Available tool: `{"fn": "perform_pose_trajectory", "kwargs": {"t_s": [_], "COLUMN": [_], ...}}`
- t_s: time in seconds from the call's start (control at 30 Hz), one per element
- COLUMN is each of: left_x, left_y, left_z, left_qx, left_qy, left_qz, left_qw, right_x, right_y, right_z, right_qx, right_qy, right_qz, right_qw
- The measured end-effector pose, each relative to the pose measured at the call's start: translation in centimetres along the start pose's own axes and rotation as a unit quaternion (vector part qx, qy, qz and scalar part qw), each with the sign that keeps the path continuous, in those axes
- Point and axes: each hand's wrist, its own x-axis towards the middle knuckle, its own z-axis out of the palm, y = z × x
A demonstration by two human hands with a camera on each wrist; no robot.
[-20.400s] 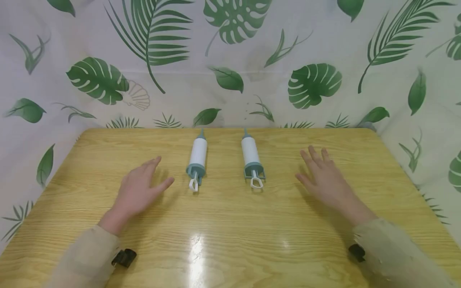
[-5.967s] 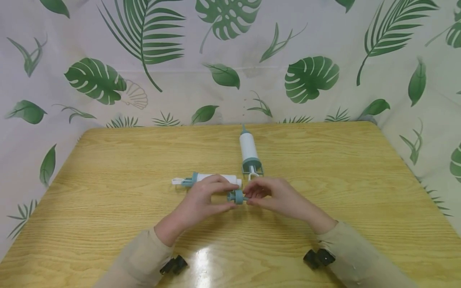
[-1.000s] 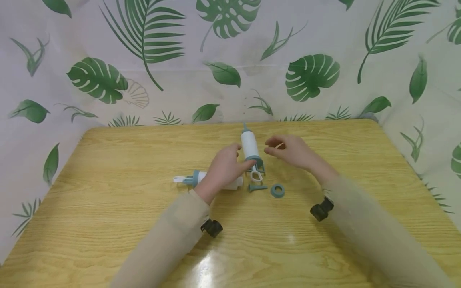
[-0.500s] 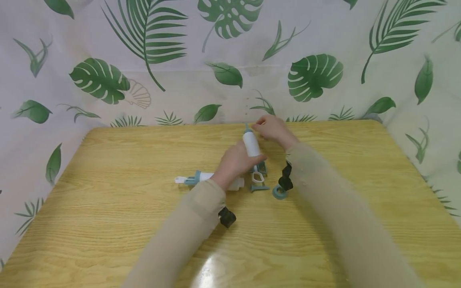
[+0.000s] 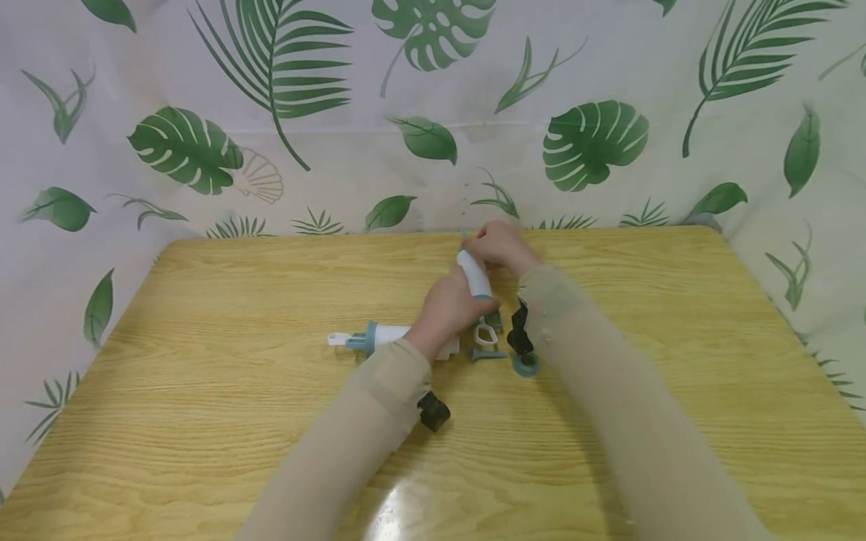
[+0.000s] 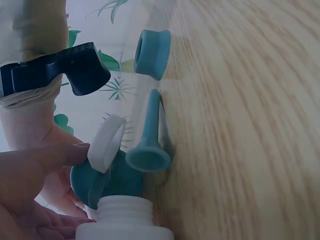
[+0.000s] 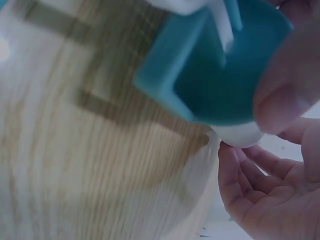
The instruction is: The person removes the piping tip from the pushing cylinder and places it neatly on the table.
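In the head view, my left hand [image 5: 448, 302] grips a white-barrelled syringe [image 5: 475, 276] near its teal flange, thumb across the flange. My right hand [image 5: 502, 245] is at the far end, fingers curled around the teal nozzle end, which they mostly cover. The white ring handle [image 5: 485, 335] of the plunger points towards me. A second syringe [image 5: 389, 335] lies sideways, partly behind my left wrist; its bare threaded neck [image 6: 124, 209] shows in the left wrist view. Near it lie a loose teal nozzle [image 5: 489, 355] and a teal ring collar [image 5: 525, 365].
A wooden table [image 5: 237, 421] carries everything. Behind it hangs a leaf-patterned cloth [image 5: 325, 180], close beyond my right hand. A black wrist camera [image 5: 519, 330] on the right sleeve sits just above the ring collar.
Since six seconds ago, the nozzle and collar have been set down apart from the sideways syringe. Within the last second, my left hand has gripped the other syringe and my right has reached its nozzle end.
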Motion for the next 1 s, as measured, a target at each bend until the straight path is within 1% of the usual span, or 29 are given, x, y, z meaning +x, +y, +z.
{"fn": "perform_pose_trajectory", "kwargs": {"t_s": [0.23,0.3,0.43,0.57,0.67,0.73,0.87,1.0], "left_x": [0.0,0.0,-0.1,-0.3,-0.6,-0.7,-1.0,-1.2], "left_y": [0.3,0.4,0.9,1.3,1.3,1.1,0.6,-0.2], "left_z": [0.0,-0.1,-0.5,-1.2,-1.6,-1.9,-2.6,-3.6], "left_qx": [-0.027,-0.027,-0.012,0.006,0.016,0.023,0.047,0.088], "left_qy": [0.006,0.011,0.018,0.018,0.019,0.019,0.026,0.049], "left_qz": [0.010,0.016,0.032,0.049,0.071,0.087,0.113,0.140], "left_qw": [0.9996,0.9994,0.9992,0.9986,0.9972,0.9958,0.9921,0.9849], "right_x": [-0.3,-0.5,-1.0,-1.3,-1.6,-1.9,-2.6,-3.3], "right_y": [0.2,0.2,0.3,0.5,0.9,1.2,1.7,1.9], "right_z": [-0.8,-1.2,-2.2,-3.1,-3.7,-4.1,-4.7,-5.0], "right_qx": [0.027,0.048,0.094,0.147,0.195,0.230,0.303,0.356], "right_qy": [0.012,0.015,0.020,0.036,0.051,0.052,0.026,0.005], "right_qz": [-0.002,0.005,0.008,0.009,0.016,0.017,0.010,-0.005], "right_qw": [0.9996,0.9987,0.9953,0.9885,0.9793,0.9717,0.9527,0.9345]}}
